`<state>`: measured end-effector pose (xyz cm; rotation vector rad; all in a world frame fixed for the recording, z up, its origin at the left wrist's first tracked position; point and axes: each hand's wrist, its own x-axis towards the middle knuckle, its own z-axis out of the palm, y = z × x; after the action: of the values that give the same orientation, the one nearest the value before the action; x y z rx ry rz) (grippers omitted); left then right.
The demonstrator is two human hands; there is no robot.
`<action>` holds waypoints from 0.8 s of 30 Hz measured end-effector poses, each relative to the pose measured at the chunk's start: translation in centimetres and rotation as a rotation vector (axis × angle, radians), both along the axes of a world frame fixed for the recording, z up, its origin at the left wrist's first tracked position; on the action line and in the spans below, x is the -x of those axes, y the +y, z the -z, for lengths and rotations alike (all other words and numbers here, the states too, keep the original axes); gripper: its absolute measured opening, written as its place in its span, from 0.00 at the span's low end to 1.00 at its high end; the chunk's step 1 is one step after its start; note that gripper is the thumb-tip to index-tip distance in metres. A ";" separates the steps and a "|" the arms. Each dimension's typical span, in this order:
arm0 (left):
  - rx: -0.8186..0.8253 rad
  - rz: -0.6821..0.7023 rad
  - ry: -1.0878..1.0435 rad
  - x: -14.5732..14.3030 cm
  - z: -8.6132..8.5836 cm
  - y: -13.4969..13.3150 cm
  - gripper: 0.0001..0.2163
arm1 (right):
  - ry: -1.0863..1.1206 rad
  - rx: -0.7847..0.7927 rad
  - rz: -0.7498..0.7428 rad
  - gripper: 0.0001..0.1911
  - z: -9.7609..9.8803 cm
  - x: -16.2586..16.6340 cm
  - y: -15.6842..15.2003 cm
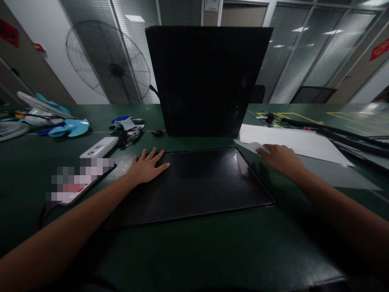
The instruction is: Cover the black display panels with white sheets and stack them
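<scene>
A flat black glossy panel [197, 182] lies on the green table in front of me. My left hand [147, 166] rests open on its upper left corner, fingers spread flat. My right hand [281, 158] sits just past the panel's upper right corner, fingers closed on a small white slip [253, 147]. Behind the panel a large black upright board [206, 81] stands, leaning back.
A white sheet [298, 142] lies to the right, with black rods [334, 132] beyond it. To the left lie a white bar-shaped device [99, 148], a blurred-out card [79, 178], blue fan parts [69, 127] and small tools. A standing fan [109, 65] rises behind the table.
</scene>
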<state>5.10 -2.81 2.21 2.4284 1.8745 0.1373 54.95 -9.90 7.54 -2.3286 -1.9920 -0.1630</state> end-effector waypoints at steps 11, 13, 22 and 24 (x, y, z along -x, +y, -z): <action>0.043 0.230 -0.120 -1.9 -0.8 -1.5 0.41 | 0.052 0.188 -0.626 0.53 0.2 17.4 -8.1; 0.020 0.243 -0.178 -1.7 -0.6 -1.5 0.39 | 0.125 0.192 -0.750 0.53 0.6 19.3 -8.5; -0.005 0.295 -0.320 -1.1 0.1 -0.9 0.47 | 0.346 0.229 -1.128 0.49 0.0 22.1 -7.6; -0.002 0.251 -0.414 -0.8 0.3 -0.6 0.55 | 0.389 0.172 -1.094 0.41 -0.1 20.0 -4.8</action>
<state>5.89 -3.38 1.92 2.3773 1.3871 0.5749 34.95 -14.69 7.66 -0.9068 -2.7224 0.4878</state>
